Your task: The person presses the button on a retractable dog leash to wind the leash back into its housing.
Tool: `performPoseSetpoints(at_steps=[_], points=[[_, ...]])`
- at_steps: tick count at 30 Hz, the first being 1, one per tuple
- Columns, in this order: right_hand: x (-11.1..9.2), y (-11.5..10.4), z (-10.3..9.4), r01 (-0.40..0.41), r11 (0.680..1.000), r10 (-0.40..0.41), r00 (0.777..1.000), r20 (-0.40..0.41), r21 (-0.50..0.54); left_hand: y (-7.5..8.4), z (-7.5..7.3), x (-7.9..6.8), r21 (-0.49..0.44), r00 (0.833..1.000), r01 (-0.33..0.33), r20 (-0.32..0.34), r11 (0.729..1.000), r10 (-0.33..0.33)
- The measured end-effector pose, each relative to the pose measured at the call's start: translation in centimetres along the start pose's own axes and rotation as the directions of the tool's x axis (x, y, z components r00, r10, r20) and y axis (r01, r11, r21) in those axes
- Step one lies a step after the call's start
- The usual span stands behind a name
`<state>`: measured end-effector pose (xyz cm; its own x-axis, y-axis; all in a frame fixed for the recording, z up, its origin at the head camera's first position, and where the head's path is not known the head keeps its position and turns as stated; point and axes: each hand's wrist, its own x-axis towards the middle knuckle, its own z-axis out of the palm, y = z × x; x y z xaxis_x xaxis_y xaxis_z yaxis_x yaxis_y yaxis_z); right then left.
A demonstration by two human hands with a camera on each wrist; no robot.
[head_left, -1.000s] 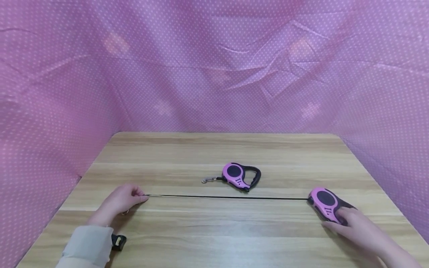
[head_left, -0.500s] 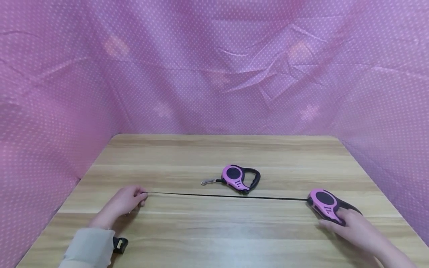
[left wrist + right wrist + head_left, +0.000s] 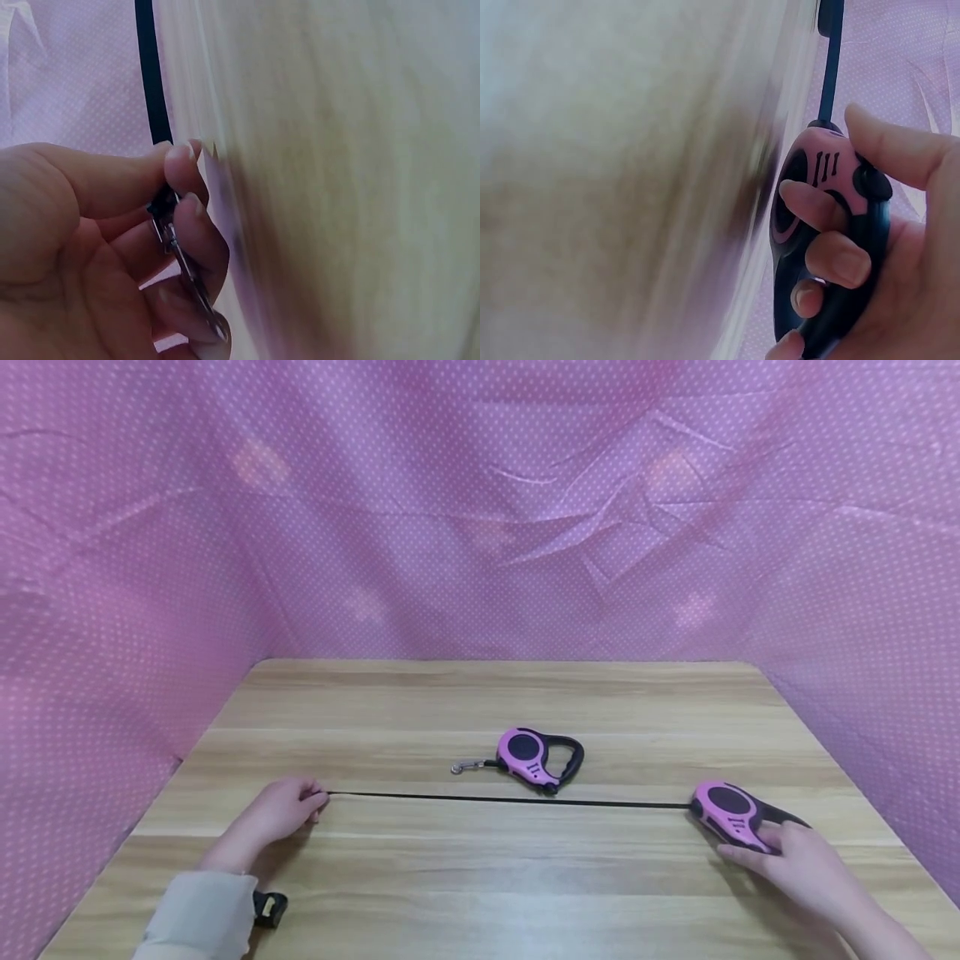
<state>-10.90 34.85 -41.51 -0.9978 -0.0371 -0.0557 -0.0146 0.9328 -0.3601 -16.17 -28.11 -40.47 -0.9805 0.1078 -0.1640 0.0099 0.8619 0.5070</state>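
Observation:
My left hand [image 3: 279, 812] pinches the black strap [image 3: 152, 82] of a retractable dog leash between thumb and forefinger, close to its end. The metal snap hook [image 3: 193, 281] hangs down along the curled fingers in the left wrist view. My right hand [image 3: 801, 864] grips the pink and black leash case [image 3: 724, 810] by its handle [image 3: 832, 300], fingers wrapped through the loop. In the right wrist view the thumb lies beside the case's top, near a black button [image 3: 873, 182]. Between the hands the strap runs nearly straight and level above the table.
A second pink and black retractable leash [image 3: 525, 752] lies behind the strap on the wooden table [image 3: 465, 877], its metal hook [image 3: 467, 767] pointing left. Pink dotted cloth [image 3: 450, 527] surrounds the table at the back and sides. A black band [image 3: 270, 909] sits at the left sleeve.
The right hand has tilted the leash case slightly and shifted on its handle. My left hand has risen a little, and the strap stays stretched between both hands.

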Motion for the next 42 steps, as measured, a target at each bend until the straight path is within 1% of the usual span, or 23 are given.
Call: performPoseSetpoints(at_steps=[7,14,20,27,33,39,42], points=[[-0.34,0.07,0.08,-0.009,1.0,0.01,1.0,-0.008,0.021,-0.19,0.17,-0.1,0.025,1.0,-0.019,-0.013,1.0,0.019],[-0.42,0.2,0.04,0.025,0.999,-0.023,0.998,-0.052,0.025,-0.12,0.24,-0.06,0.037,0.999,0.041,-0.003,0.998,-0.041],[-0.45,0.09,0.0,0.026,1.0,-0.026,0.998,-0.05,0.005,-0.05,0.24,-0.03,0.049,0.999,0.045,-0.014,0.998,-0.044],[-0.3,0.25,-0.03,0.027,1.0,-0.027,0.998,-0.054,-0.001,0.29,0.27,-0.2,0.032,0.997,0.073,0.007,0.997,-0.073],[-0.45,0.25,0.23,0.053,0.999,-0.052,0.994,-0.094,0.007,0.36,0.23,-0.12,0.04,0.998,0.063,-0.004,0.997,-0.062],[-0.54,-0.08,0.27,0.069,0.997,-0.073,0.99,-0.123,-0.042,0.32,0.24,-0.15,0.05,0.999,0.044,-0.011,0.998,-0.044],[-0.47,-0.23,0.42,0.081,0.996,-0.087,0.986,-0.145,-0.047,0.35,0.22,-0.15,0.045,0.999,0.035,-0.013,0.998,-0.034]])
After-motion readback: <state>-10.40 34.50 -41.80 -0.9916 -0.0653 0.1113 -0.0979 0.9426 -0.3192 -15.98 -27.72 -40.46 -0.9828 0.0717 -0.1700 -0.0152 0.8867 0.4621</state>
